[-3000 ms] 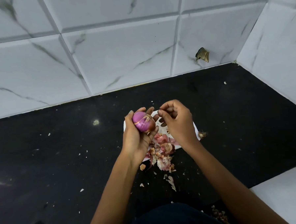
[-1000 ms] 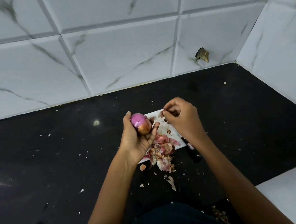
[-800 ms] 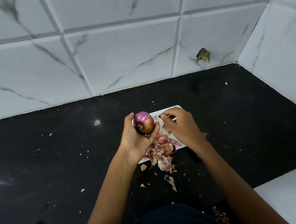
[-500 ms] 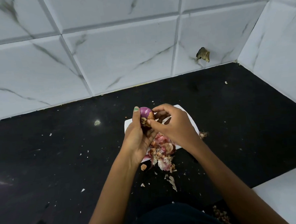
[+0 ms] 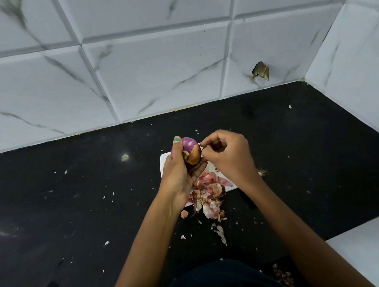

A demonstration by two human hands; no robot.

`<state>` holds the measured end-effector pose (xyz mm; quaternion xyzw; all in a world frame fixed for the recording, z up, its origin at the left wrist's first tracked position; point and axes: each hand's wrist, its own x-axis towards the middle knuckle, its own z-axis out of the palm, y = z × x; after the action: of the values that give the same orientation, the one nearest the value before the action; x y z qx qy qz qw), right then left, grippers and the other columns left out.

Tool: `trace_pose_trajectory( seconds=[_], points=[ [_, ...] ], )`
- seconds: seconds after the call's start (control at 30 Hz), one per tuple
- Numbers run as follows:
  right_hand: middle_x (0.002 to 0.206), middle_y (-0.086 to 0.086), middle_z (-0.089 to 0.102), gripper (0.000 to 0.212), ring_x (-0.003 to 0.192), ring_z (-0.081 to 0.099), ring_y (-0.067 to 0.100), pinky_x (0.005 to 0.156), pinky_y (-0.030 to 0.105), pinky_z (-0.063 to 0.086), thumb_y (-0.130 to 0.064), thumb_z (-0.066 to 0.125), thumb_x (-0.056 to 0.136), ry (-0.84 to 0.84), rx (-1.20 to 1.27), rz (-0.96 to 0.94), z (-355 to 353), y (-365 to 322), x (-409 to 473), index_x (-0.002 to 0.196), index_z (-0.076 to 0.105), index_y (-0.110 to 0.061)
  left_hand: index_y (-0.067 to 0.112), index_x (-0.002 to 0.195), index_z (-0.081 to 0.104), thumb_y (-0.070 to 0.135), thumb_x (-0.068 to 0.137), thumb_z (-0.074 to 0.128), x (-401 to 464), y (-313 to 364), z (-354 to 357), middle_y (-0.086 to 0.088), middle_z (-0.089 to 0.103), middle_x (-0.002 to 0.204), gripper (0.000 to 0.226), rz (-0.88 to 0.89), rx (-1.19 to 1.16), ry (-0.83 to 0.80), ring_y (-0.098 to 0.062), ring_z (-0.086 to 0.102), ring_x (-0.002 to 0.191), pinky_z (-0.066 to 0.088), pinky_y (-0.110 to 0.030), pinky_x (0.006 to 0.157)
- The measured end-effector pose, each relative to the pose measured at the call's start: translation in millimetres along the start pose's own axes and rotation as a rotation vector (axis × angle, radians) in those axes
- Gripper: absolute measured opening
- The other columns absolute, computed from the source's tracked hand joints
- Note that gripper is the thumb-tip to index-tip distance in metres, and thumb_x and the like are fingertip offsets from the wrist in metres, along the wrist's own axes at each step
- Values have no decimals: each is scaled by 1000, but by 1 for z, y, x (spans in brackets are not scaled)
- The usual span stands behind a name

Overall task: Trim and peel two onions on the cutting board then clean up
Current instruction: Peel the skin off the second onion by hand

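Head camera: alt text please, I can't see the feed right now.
A left hand holds a partly peeled red onion above a white cutting board while the right hand pinches at its brown skin. Loose peels lie on the board and the black counter.

Table: black, bounded by white tiled walls far and right.
Cutting board: white, laid at centre.
Onion skins: heaped over the board's near edge.
Flecks: scattered around.

kitchen | black countertop | marble-look wall tiles
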<state>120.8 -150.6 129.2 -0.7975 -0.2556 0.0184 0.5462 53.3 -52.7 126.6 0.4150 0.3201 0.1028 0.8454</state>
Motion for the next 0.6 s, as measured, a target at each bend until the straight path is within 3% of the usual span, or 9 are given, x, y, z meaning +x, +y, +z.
trace_pose_trajectory(
  seconds=[0.1, 0.2, 0.4, 0.6],
  points=[
    [78, -9, 70, 10, 73, 65, 0, 65, 12, 51, -15, 71, 81, -56, 43, 14, 0, -2, -1, 90, 73, -13, 2, 107, 65, 50, 98, 43, 2, 1, -1, -13, 73, 98, 54, 9, -9, 13, -15, 73, 83, 58, -24, 72],
    [81, -9, 70, 22, 76, 66, -1, 67, 11, 51, -25, 76, 78, -124, 55, 50, 4, -4, -3, 97, 71, -15, -1, 114, 64, 50, 99, 39, 1, 2, 0, -18, 72, 108, 59, 36, 14, 1, -21, 70, 101, 56, -29, 85],
    [76, -7, 70, 13, 72, 66, 3, 67, 20, 56, -18, 73, 75, -104, 47, 79, 5, -7, -4, 88, 71, -17, 4, 91, 69, 45, 100, 39, -1, -3, 1, -15, 75, 93, 52, 104, 23, -11, -18, 73, 89, 54, -30, 83],
    [74, -10, 69, 13, 70, 66, 1, 65, 18, 56, -18, 74, 74, -106, 12, 72, 6, -6, -4, 88, 72, -16, 3, 95, 69, 46, 100, 39, 1, -6, 0, -16, 74, 97, 52, 101, 27, -3, -19, 72, 92, 54, -30, 81]
  ],
)
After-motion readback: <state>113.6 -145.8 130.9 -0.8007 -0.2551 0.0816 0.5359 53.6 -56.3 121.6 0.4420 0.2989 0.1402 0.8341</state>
